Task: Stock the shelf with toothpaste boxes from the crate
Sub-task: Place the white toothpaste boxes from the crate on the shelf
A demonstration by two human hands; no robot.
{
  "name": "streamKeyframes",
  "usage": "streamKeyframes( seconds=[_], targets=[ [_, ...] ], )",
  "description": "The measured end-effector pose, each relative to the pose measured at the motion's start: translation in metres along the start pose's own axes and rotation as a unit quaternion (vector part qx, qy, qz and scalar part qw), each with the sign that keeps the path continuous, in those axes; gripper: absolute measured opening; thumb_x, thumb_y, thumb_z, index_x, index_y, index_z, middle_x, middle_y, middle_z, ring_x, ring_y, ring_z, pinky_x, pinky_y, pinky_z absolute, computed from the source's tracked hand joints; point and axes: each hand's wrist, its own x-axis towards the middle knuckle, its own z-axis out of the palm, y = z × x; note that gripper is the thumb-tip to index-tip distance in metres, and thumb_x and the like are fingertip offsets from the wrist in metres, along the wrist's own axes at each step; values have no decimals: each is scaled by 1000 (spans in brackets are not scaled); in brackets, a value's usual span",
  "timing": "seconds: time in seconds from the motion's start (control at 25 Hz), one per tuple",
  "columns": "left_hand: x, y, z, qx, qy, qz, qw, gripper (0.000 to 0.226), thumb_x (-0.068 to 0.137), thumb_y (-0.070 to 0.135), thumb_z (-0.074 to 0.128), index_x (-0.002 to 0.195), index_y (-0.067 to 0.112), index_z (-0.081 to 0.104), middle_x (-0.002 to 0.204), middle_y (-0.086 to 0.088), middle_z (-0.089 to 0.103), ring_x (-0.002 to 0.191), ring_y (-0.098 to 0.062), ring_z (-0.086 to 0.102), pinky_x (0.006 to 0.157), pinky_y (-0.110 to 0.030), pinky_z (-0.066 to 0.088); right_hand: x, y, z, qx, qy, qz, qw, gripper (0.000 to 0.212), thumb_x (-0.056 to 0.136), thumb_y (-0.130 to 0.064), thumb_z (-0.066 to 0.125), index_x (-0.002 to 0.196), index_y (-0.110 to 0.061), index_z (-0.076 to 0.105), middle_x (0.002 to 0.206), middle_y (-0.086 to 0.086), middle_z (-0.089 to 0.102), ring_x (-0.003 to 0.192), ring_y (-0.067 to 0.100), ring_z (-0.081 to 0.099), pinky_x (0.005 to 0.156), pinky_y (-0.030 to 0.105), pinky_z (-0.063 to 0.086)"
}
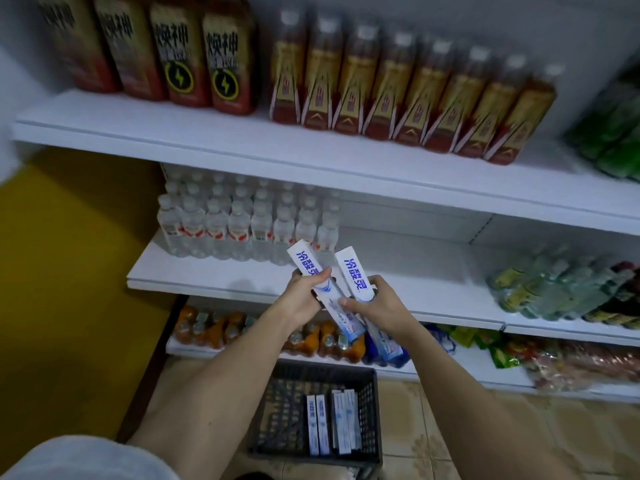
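Toothpaste boxes are in both hands: the left hand point(302, 299) wraps one long box point(313, 271) about its middle, fingers curled over the top face, and the right hand point(375, 303) grips a second box point(356, 275) the same way, thumb across the near face. Each box runs up and away past the fingers toward the middle shelf point(398, 271), and its lower end sticks out below the palm toward the person. The two boxes lie just beside each other and may touch near the hands; I cannot tell for sure.

These look like thin card cartons, so I judge them light and stiff along their length but easy to dent if squeezed hard on the broad faces. The glossy print suggests a slightly slippery surface. A mid-length hold across the narrow sides, as here, should keep each balanced and stop it swinging.

Below the hands, the dark crate point(369, 410) sits on the floor with several more boxes point(332, 422) standing on end inside. Ahead of the grips, the shelf has bare white board right of the water bottles point(242, 223).
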Motion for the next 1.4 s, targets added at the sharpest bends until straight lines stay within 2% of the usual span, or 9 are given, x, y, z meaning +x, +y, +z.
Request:
streamKeyframes(
  seconds=[0.12, 0.32, 0.48, 0.56, 0.72, 0.84, 0.92, 1.12, 1.4],
  targets=[
    [-10, 10, 15, 9, 1, 9, 1000, 59, 87, 3, 66, 140, 4, 39, 123, -23, 64, 104, -36, 68, 71, -50, 58, -9, -19, -12, -64, -9, -11, 998, 57, 76, -32, 82, 115, -18, 43, 98, -8, 63, 80, 5, 66, 60, 19, 48],
    [-39, 45, 37, 50, -57, -19, 997, 45, 84, 28, 71, 122, 5, 60, 120, -19, 67, 112, -35, 64, 87, -54, 54, -27, -44, -48, -131, -32, -44, 990, 60, 71, -32, 85, 114, -19, 45, 98, -5, 68, 81, 9, 69, 67, 24, 56],
    [-70, 116, 53, 221, -82, 4, 972, 46, 79, 7, 74, 121, 7, 55, 111, -22, 68, 106, -34, 67, 97, -51, 51, -52, -83, -104, -203, -56, -101, 972, 59, 70, -31, 85, 113, -20, 46, 104, -5, 65, 83, 10, 67, 64, 22, 54],
    [-94, 153, 86, 411, -129, -19, 902, 49, 80, 4, 76, 124, 7, 57, 123, -18, 65, 113, -32, 65, 95, -45, 53, -68, -107, -133, -251, -72, -128, 957, 60, 69, -32, 86, 113, -21, 46, 107, -4, 64, 86, 11, 67, 68, 27, 57],
    [-138, 198, 183, 746, -127, -26, 654, 59, 75, 24, 84, 128, 21, 61, 127, 2, 63, 101, -14, 67, 64, -22, 56, -98, -159, -177, -327, -62, -203, 921, 65, 66, -34, 87, 114, -24, 45, 110, -3, 64, 89, 15, 67, 78, 37, 60],
    [-152, 203, 230, 815, -91, -9, 573, 78, 62, 51, 86, 131, 31, 56, 131, 6, 61, 111, -17, 64, 86, -35, 58, -116, -185, -204, -340, -51, -245, 907, 67, 68, -33, 87, 118, -24, 43, 110, -6, 61, 89, 11, 64, 79, 34, 59],
    [-161, 203, 248, 840, -70, 25, 538, 91, 56, 64, 82, 136, 32, 52, 136, 11, 57, 120, -15, 57, 105, -39, 47, -123, -193, -220, -344, -41, -264, 900, 67, 65, -36, 88, 115, -27, 44, 109, -8, 61, 91, 10, 64, 82, 35, 59],
    [-193, 241, 266, 819, -49, 67, 568, 42, 72, 50, 81, 109, 36, 66, 115, 14, 65, 106, -10, 61, 89, -27, 46, -140, -222, -261, -314, 9, -331, 890, 53, 67, -45, 83, 104, -31, 48, 102, -12, 64, 89, 8, 64, 81, 34, 58],
    [-255, 341, 298, 773, 37, 167, 611, 51, 73, 45, 80, 119, 34, 61, 124, 0, 64, 112, -24, 62, 99, -43, 50, -164, -303, -326, -310, 106, -427, 843, 50, 78, -56, 72, 121, -35, 56, 105, -17, 65, 91, 7, 63, 76, 28, 53]
  ],
)
